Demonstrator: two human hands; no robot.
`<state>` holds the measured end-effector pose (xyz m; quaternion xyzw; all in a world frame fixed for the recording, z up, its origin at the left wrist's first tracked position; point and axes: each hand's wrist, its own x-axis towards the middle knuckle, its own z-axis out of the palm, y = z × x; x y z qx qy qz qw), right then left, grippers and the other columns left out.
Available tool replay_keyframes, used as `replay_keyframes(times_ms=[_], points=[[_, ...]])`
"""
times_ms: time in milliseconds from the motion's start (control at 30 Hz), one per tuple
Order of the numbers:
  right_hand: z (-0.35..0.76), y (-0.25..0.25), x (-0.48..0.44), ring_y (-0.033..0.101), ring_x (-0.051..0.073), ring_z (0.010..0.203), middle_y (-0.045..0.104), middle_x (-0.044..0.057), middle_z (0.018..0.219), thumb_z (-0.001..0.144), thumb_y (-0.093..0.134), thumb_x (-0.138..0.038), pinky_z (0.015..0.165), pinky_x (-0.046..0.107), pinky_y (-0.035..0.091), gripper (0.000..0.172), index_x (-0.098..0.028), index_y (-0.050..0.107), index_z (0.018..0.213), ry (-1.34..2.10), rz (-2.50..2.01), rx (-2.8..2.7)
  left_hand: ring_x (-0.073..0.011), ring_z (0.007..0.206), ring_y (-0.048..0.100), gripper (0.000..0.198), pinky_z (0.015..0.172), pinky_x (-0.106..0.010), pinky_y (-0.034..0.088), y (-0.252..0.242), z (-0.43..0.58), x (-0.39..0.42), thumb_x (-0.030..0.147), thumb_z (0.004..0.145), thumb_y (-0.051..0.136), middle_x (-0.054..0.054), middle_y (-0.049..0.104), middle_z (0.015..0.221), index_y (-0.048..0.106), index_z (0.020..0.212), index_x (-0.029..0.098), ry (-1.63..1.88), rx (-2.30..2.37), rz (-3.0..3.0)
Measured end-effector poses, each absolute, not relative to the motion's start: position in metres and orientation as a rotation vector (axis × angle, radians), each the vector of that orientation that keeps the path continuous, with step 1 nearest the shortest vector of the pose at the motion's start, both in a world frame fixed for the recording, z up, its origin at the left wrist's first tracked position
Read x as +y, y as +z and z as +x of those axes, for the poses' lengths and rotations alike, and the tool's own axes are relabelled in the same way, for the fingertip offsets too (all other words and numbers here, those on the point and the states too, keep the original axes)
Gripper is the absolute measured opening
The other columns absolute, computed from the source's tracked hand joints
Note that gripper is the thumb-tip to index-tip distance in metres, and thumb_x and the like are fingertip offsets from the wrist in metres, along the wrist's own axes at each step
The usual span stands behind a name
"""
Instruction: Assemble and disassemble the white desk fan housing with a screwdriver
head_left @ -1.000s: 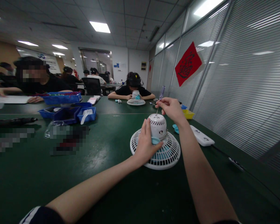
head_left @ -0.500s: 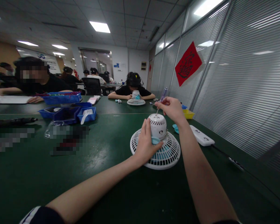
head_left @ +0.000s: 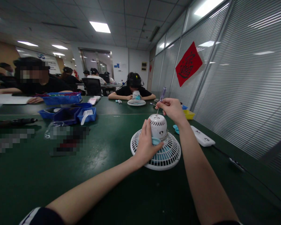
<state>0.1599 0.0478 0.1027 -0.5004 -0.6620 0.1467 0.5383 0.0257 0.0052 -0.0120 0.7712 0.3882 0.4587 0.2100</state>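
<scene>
Fan (head_left: 159, 126) sits face-down on table (head_left: 112, 134); left hand (head_left: 145, 146) half-curled round it, holding. Right hand (head_left: 172, 108) pinches screwdriver (head_left: 163, 94). Tilted like that, it could slip; hard to tell if it's seated.

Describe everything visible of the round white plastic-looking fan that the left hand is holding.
The white plastic-looking fan lies with its barred grille down on a green tabletop, its domed, slotted housing up, one dark side opening showing. Light blue shows through the bars; a light-blue piece sits on the near side. The left hand holds the housing's left side. The purple-handled screwdriver in the right hand reaches its top; whether it is seated is unclear.
</scene>
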Motion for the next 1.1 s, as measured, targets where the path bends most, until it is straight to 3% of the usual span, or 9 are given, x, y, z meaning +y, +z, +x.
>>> replay_keyframes(times_ms=[233, 400, 800, 1100], points=[[0.1627, 0.1019, 0.0480, 0.045, 0.008, 0.042, 0.063, 0.003, 0.061, 0.076, 0.063, -0.031, 0.048, 0.025, 0.039, 0.020, -0.015, 0.061, 0.064, 0.163, -1.206, -1.630, -0.0350, 0.143, 0.013, 0.104, 0.115, -0.057, 0.020, -0.0114, 0.0260, 0.0048, 0.023, 0.070, 0.070, -0.014, 0.008, 0.156, 0.000, 0.146, 0.028, 1.281, 1.082, 2.136], [0.1619, 0.1001, 0.0506, 0.045, 0.007, 0.041, 0.068, 0.006, 0.072, 0.074, 0.065, -0.031, 0.042, 0.025, 0.036, 0.017, -0.015, 0.060, 0.074, 0.238, -1.210, -1.545, -0.0345, 0.144, 0.013, 0.102, 0.115, -0.057, 0.019, -0.0121, 0.0258, 0.0048, 0.025, 0.071, 0.070, -0.014, 0.009, 0.156, 0.001, 0.147, 0.028, 1.296, 1.061, 2.136], [0.1599, 0.1037, 0.0498, 0.044, 0.005, 0.040, 0.071, 0.008, 0.081, 0.083, 0.051, -0.021, 0.043, 0.022, 0.038, 0.013, -0.014, 0.061, 0.077, 0.343, -1.201, -1.594, -0.0344, 0.144, 0.014, 0.103, 0.114, -0.059, 0.020, -0.0103, 0.0258, 0.0036, 0.025, 0.070, 0.070, -0.013, 0.009, 0.157, 0.001, 0.147, 0.030, 1.281, 1.077, 2.114], [0.1635, 0.1011, 0.0486, 0.047, 0.007, 0.041, 0.068, 0.006, 0.075, 0.079, 0.060, -0.031, 0.044, 0.024, 0.040, 0.017, -0.015, 0.059, 0.073, 0.150, -1.257, -1.608, -0.0334, 0.144, 0.013, 0.104, 0.115, -0.057, 0.019, -0.0091, 0.0255, 0.0027, 0.024, 0.071, 0.070, -0.013, 0.007, 0.157, 0.000, 0.147, 0.028, 1.247, 1.104, 2.120]])
